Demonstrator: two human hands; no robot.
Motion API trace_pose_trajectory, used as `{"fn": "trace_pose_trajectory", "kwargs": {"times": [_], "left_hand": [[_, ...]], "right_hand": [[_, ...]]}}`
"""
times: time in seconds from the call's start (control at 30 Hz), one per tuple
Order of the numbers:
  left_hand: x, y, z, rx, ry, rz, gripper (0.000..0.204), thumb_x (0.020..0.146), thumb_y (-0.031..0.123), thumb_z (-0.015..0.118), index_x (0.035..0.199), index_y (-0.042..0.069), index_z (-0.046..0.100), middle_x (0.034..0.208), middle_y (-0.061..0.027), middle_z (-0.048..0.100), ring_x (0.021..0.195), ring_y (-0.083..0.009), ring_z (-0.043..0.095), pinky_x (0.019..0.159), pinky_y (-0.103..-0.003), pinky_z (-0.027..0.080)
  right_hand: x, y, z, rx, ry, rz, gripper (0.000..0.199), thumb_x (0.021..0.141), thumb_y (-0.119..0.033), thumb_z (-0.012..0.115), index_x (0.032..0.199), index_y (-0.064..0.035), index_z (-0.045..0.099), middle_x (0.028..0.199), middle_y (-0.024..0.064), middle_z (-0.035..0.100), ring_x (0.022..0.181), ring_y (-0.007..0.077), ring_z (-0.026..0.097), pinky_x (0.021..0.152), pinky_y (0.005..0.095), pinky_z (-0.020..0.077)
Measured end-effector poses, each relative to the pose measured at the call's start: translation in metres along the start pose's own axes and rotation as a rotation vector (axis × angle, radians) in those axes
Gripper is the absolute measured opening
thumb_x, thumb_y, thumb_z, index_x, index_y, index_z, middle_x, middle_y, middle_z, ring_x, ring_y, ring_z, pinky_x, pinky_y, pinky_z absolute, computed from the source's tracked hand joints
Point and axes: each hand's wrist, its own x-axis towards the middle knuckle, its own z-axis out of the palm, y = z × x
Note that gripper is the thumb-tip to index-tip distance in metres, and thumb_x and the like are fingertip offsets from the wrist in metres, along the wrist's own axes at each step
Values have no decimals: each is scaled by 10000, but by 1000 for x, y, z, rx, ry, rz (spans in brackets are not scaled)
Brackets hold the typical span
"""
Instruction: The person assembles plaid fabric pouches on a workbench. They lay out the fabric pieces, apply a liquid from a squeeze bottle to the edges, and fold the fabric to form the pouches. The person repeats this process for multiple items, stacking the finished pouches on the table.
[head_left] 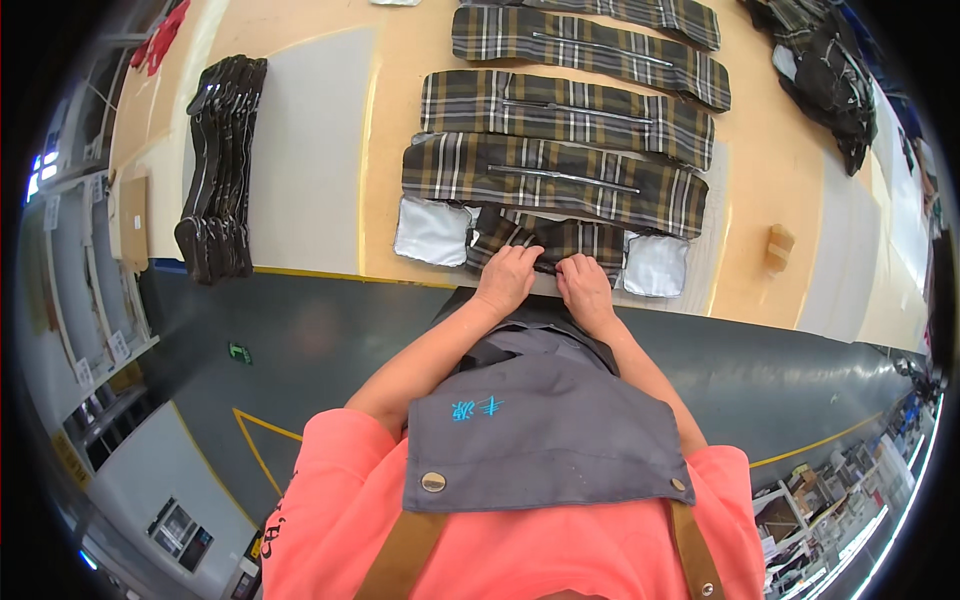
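At the table's near edge lies a plaid fabric piece (590, 238), partly folded over, with white lining (432, 232) showing at its left end and more at its right end. My left hand (508, 277) pinches the fabric's near edge, left of its middle, with fingers curled. Close beside it, my right hand (584, 288) grips the same edge with bent fingers. What lies under the fingertips is hidden. Just beyond sits a flat plaid panel (560, 205) with a dark zipper-like strip (565, 178) along its middle, partly overlapping the piece in my hands.
Several similar plaid panels (460, 100) lie in rows farther back. A stack of dark folded pieces (222, 165) stands at left. Dark cloth (830, 85) is heaped at far right, and a small tan block (779, 247) sits at right. The table edge (740, 318) runs before me.
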Motion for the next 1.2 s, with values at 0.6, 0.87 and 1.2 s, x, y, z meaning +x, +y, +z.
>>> {"fn": "trace_pose_trajectory", "kwargs": {"times": [0.6,0.87,1.2], "left_hand": [[-34,-109,-92,-603,497,-773,245,837,225,713,952,16,654,824,-30,674,722,-117,579,689,-298,472],[-27,-100,-94,75,646,-615,378,831,207,712,1132,27,571,1222,-122,580,1049,-251,549,879,-364,447],[72,-81,-56,437,127,-264,713,917,477,522,1484,109,294,1544,-111,266,1435,-323,197,1111,-622,49]], "right_hand": [[-46,103,-75,1140,709,914,181,899,-147,661,1030,-31,613,927,10,652,846,86,575,778,262,458],[-63,125,-49,189,677,793,274,890,-169,640,1101,-5,580,1047,111,628,935,224,591,815,334,464],[51,112,-35,-338,210,485,651,970,-457,425,1502,-125,249,1545,59,282,1440,259,210,1147,552,39]]}}
